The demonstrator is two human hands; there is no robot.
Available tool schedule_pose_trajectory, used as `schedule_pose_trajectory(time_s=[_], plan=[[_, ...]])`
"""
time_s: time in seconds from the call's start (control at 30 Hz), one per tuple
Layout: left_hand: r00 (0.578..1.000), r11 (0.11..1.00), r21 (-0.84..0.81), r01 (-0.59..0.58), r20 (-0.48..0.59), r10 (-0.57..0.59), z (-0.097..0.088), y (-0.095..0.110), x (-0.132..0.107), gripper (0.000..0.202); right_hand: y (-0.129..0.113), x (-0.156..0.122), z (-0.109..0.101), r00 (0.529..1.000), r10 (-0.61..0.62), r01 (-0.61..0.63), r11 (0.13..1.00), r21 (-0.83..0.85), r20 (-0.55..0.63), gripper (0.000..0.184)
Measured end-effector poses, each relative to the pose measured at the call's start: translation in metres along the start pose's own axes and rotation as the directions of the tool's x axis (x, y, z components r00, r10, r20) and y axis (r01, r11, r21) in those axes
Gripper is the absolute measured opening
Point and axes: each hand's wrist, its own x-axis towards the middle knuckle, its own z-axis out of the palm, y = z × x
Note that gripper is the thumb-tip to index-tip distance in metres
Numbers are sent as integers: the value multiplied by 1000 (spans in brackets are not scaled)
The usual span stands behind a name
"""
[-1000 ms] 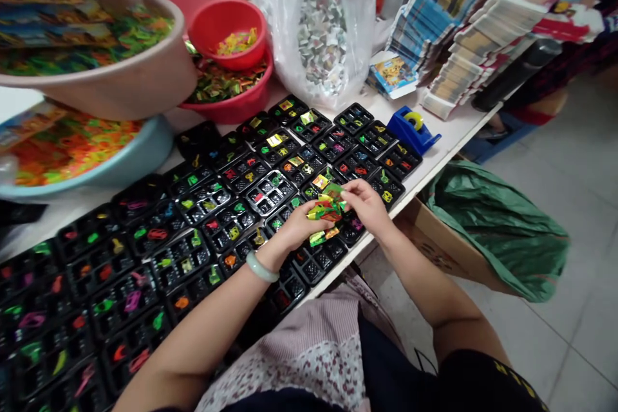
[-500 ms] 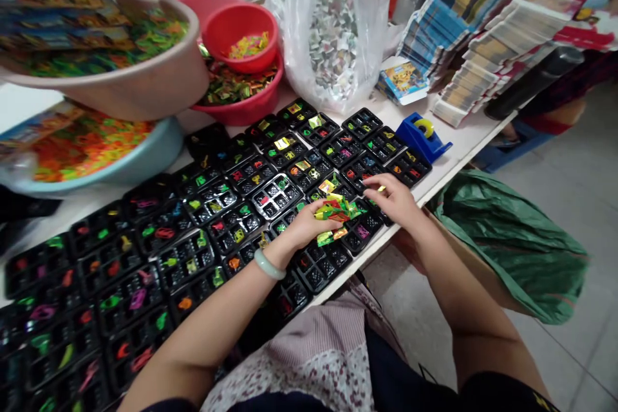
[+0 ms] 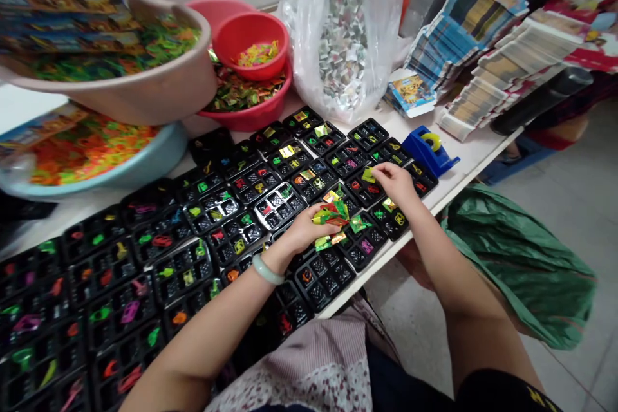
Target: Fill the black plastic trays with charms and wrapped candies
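My left hand (image 3: 309, 229), with a pale bangle (image 3: 267, 269) at the wrist, is closed around a bunch of small shiny packets (image 3: 333, 214) in green, red and yellow. My right hand (image 3: 396, 181) pinches one yellow-green packet (image 3: 368, 174) over a black compartment tray (image 3: 365, 188). Rows of such black trays cover the table, many holding small coloured plastic pieces in their compartments. A green packet (image 3: 358, 224) lies on a tray just right of my left hand. Nearer the table edge, another tray (image 3: 324, 278) holds an orange piece.
Behind the trays stand a red bowl (image 3: 252, 45), a beige basin (image 3: 159, 93), a light-blue basin (image 3: 164, 158) and a clear bag (image 3: 386, 32) of small pieces. A blue tape dispenser (image 3: 429, 151) and stacked printed boxes (image 3: 487, 6) are at right. A green sack (image 3: 526, 270) hangs below the edge.
My right hand has moved slightly up and right, and a yellow-green packet now shows at its fingertips. A green packet now lies apart from the bunch in my left hand. The view has shifted a little.
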Motion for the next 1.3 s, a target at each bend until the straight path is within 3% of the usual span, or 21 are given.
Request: schedule_pose_trajectory(time_s=[0.1,0.2,0.3,0.37,0.43,0.57,0.73,0.83,0.93,1.13,1.3], plan=[[1000,999,24,28,-11,-27,-3,6,1,52,3,23,-4,996,-9,35,952,-304,87,13],[999,997,63,51,-11,-50,-5,11,2,55,-9,26,2,989,-91,132,895,-426,116,16],[1000,987,158,8,-7,-7,-9,15,6,52,-34,8,15,953,-194,246,944,-221,233,19],[999,973,228,-33,1,34,-12,16,10,47,-49,-5,23,892,-206,233,972,-17,402,17],[997,960,271,-70,7,71,-14,16,14,44,-58,-15,30,852,-198,186,980,74,485,14],[992,946,299,-125,17,125,-18,13,20,42,-59,-17,36,872,-137,87,988,125,470,13],[977,889,408,-208,40,210,-22,16,21,36,-55,-10,37,841,-4,-133,968,213,541,23],[952,817,495,-296,79,297,-24,22,19,30,-56,-8,39,860,-10,-71,988,137,511,17],[954,813,506,-289,77,291,-26,24,17,28,-57,-6,40,902,-64,46,998,50,428,13],[985,957,252,-141,-61,161,-27,17,19,45,-51,2,40,937,-15,-76,967,244,350,20],[994,996,52,-77,-71,80,-26,19,19,53,-32,25,34,941,85,-202,917,343,326,27]])
